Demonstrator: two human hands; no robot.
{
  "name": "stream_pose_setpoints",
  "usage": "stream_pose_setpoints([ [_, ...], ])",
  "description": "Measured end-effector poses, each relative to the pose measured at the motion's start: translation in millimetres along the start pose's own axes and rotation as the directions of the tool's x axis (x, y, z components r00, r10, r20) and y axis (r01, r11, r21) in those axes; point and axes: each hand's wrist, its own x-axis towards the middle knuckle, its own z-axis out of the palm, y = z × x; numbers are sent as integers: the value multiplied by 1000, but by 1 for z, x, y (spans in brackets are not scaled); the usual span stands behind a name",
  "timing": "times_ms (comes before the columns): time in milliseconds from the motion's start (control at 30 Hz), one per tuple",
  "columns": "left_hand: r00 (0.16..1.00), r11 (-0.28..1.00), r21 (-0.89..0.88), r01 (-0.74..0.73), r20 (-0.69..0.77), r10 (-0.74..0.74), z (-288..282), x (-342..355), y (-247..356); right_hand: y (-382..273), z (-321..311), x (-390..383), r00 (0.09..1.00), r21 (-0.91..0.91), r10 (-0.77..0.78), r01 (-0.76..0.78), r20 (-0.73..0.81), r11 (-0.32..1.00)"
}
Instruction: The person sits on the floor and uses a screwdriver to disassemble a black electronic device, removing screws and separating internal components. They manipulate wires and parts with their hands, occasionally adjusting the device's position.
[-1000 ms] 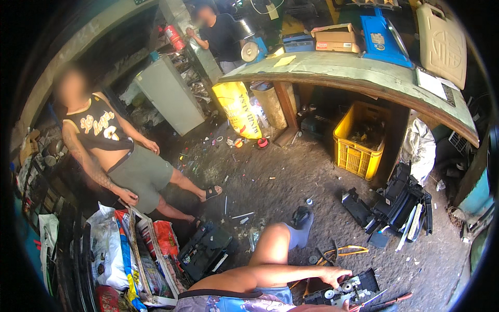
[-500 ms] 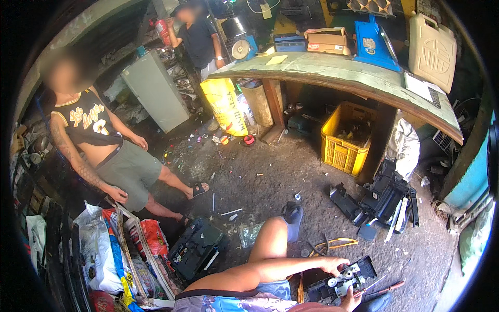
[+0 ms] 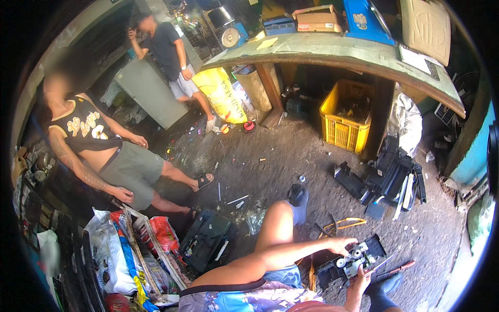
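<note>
Low on the right, my left hand has its fingers closed on the upper edge of a black plastic mechanism with pale round gears and a metal-like plate. My right hand grips its lower edge, thumb up along the side. A thin pale rod sticks out beside the right hand; I cannot tell whether it belongs to the mechanism or is held. Next to it a red-handled tool lies on the ground by my foot. The mechanism is held tilted between my legs.
A pile of black plastic parts lies ahead right, near a yellow crate under the bench. Yellow cable lies by my knee. A black casing and filled sacks are left. Two people stand beyond.
My view has shifted slightly, and both hands stay on the mechanism. The person at the back has stepped out beside the yellow sack; the red container in their hand no longer shows.
</note>
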Motion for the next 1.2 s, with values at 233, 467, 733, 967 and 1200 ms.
stream_pose_setpoints([
  [233, 967, 991, -126, -38, -255, 5, -5, 26, 22, 9, 37, 30, 991, 129, 51, -67, 124, 989],
  [467, 897, 968, 58, 245, -392, -203, -39, 36, 31, -3, 50, 38, 981, 67, 90, -103, 173, 992],
  [733, 750, 825, -148, 545, -355, -558, -81, 13, -39, -12, 16, 27, 989, -330, 145, -138, -4, 934],
  [967, 711, 800, -200, 565, -375, -595, -94, 32, -37, -3, 38, 17, 989, -529, 106, -36, 102, 848],
  [1200, 689, 538, -679, 499, -65, -722, -108, 30, -66, 0, 52, 3, 958, -731, 48, 182, 282, 658],
])
